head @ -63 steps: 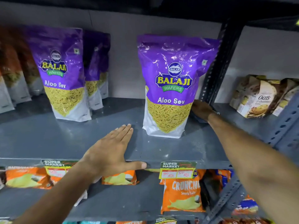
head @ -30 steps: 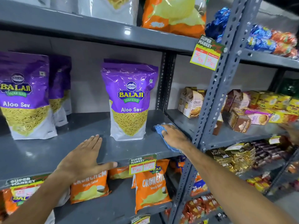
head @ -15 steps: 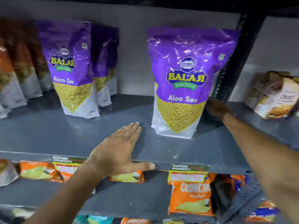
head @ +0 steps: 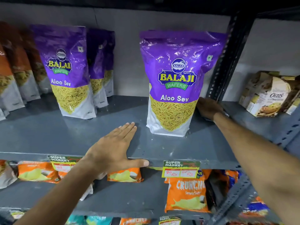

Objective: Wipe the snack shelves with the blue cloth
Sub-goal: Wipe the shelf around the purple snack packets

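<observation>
My left hand (head: 113, 151) lies flat and open on the grey snack shelf (head: 48, 135), fingers together and thumb hooked over its front edge. My right hand (head: 208, 108) reaches deep into the shelf's right back corner, just behind and to the right of a purple Aloo Sev bag (head: 177, 82), next to the dark upright post (head: 227, 59). That hand presses palm down. The blue cloth stays hidden under it in shadow.
More purple Aloo Sev bags (head: 65, 70) and orange-brown bags (head: 14, 75) stand at the left back. Oats biscuit boxes (head: 267, 95) fill the neighbouring bay on the right. Price tags (head: 181, 168) hang on the front edge above orange Crunchex packs (head: 186, 195).
A second ago my right hand wiped with the blue cloth at the shelf's front right corner. It has since slid back behind the purple bag. My left hand has stayed put.
</observation>
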Action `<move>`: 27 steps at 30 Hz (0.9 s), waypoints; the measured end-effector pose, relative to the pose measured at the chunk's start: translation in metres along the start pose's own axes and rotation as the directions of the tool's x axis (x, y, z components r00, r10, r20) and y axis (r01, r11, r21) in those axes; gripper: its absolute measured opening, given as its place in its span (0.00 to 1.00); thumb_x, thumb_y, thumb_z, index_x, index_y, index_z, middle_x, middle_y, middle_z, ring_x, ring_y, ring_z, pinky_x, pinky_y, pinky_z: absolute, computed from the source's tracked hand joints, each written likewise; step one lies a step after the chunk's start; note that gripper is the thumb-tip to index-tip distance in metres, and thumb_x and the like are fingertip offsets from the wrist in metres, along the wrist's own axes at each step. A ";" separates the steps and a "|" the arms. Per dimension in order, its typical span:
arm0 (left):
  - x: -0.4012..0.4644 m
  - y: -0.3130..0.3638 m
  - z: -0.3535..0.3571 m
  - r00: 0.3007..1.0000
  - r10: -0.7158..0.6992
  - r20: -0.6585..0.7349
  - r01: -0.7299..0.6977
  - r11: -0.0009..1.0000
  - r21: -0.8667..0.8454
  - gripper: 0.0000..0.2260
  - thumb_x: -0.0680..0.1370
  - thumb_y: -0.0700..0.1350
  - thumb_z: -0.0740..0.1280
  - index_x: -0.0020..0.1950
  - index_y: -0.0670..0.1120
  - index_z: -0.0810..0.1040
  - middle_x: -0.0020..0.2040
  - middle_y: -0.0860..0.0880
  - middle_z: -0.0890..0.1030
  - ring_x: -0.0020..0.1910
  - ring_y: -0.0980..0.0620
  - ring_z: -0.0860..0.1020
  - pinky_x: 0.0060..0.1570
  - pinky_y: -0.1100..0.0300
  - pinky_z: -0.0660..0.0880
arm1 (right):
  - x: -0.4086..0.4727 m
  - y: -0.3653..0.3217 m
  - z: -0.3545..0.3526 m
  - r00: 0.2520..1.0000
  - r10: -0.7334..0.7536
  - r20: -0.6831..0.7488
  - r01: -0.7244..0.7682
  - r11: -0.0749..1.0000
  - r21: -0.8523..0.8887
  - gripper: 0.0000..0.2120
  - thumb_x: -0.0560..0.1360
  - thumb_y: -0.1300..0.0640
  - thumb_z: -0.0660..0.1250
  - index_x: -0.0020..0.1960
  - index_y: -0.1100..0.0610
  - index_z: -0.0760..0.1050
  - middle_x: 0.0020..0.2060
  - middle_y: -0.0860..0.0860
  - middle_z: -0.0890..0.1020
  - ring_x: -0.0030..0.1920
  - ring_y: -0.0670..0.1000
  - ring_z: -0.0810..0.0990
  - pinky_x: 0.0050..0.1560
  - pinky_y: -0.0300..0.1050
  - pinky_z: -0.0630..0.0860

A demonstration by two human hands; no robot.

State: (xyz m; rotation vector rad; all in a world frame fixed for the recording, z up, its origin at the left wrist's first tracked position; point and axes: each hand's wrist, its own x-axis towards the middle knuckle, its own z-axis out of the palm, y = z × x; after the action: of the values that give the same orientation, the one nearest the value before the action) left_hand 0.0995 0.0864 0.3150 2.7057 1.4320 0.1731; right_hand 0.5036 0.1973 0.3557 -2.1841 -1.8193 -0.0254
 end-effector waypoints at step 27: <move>0.002 -0.004 0.003 1.000 -0.004 0.014 0.005 1.000 -0.029 0.64 0.64 0.90 0.47 0.88 0.48 0.41 0.89 0.51 0.44 0.87 0.53 0.46 0.80 0.59 0.41 | -0.202 -0.054 0.003 0.992 0.036 -0.124 -0.043 0.998 -0.050 0.22 0.83 0.53 0.54 0.76 0.50 0.68 0.74 0.51 0.74 0.74 0.57 0.70 0.75 0.56 0.68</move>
State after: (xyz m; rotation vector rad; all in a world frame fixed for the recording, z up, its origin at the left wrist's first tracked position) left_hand 0.0976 0.0900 0.3116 2.6754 1.4203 0.1726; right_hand 0.4111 0.0129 0.3239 -2.2009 -1.7261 -0.1973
